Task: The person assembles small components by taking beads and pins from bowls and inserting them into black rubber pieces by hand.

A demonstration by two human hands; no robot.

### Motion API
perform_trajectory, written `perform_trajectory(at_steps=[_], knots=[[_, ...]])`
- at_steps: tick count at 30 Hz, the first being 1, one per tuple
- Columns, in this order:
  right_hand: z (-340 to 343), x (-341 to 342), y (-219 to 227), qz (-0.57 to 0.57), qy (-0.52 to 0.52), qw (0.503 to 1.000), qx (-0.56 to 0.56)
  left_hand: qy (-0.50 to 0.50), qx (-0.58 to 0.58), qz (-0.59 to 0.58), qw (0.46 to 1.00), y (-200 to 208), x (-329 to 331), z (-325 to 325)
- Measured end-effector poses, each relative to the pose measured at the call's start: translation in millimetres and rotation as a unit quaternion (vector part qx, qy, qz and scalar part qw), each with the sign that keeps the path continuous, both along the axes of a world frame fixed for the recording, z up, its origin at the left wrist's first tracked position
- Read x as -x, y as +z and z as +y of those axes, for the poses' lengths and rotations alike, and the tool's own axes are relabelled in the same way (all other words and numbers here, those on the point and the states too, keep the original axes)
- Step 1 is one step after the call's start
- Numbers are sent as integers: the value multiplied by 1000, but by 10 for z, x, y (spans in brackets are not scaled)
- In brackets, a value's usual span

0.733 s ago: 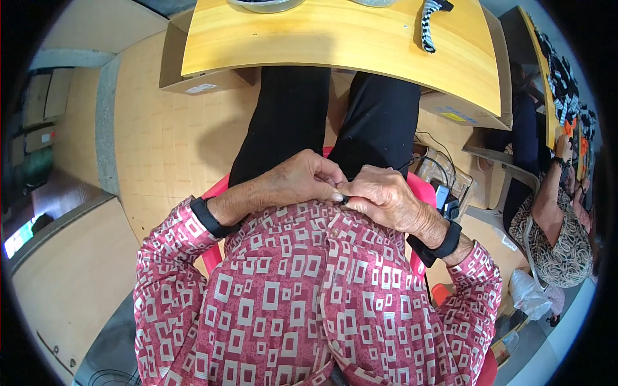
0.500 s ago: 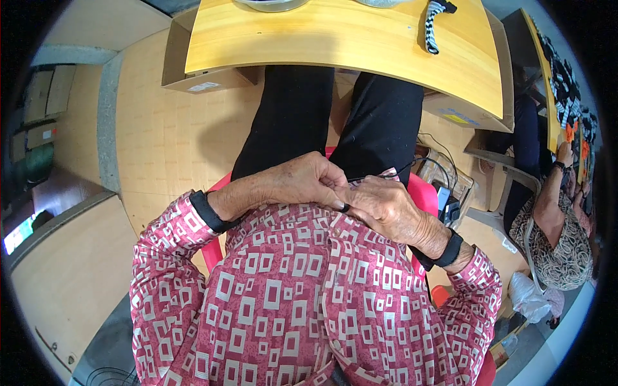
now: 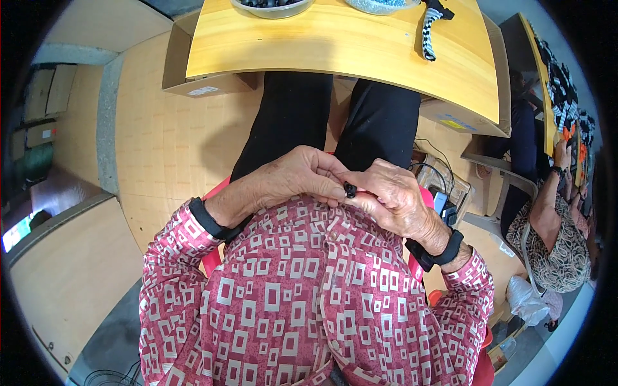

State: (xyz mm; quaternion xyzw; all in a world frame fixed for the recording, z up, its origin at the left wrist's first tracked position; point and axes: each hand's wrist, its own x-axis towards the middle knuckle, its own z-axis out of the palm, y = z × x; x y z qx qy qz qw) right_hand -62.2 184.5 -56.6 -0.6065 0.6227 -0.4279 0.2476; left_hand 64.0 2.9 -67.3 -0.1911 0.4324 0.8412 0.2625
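Both my hands meet just above my lap, in front of the patterned shirt. A small shiny black piece (image 3: 349,190), lumpy like a cluster, shows between the fingertips. My left hand (image 3: 302,174) is closed, its thumb and fingers pinched at the left side of the black piece. My right hand (image 3: 394,196) is closed too, thumb and forefinger pressed against the piece from the right. The fingers hide part of it, so its exact kind cannot be made out.
Ahead is a yellow wooden table (image 3: 347,48). On it are a bowl (image 3: 273,13) of black pieces, a bowl (image 3: 380,9) of bluish bits and a black-and-white striped fabric strip (image 3: 428,38). At right a person (image 3: 550,238) works at another table.
The fingers have shifted and the black piece now shows more plainly between them. The view has tilted a little, bringing more of the bowls into sight.
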Motion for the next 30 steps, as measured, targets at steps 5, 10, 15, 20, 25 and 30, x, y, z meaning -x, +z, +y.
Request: perform_trajectory(at_steps=[5, 10, 15, 20, 25, 30], knots=[[15, 12, 43, 1, -7, 1000, 1, 9, -6, -5, 1000, 17, 5, -6], [4, -3, 73, -5, -8, 1000, 6, -3, 21, 24, 999, 24, -3, 24], [-18, 19, 101, -3, -5, 1000, 7, 29, 6, 14, 999, 21, -17, 50], [-22, 33, 113, 5, -4, 1000, 3, 47, 21, 21, 998, 55, -16, 76], [-66, 28, 139, 40, 8, 999, 16, 62, 14, 5, 998, 53, -45, 95], [-42, 26, 152, 54, 6, 999, 0, 63, -9, -7, 998, 25, -34, 92]])
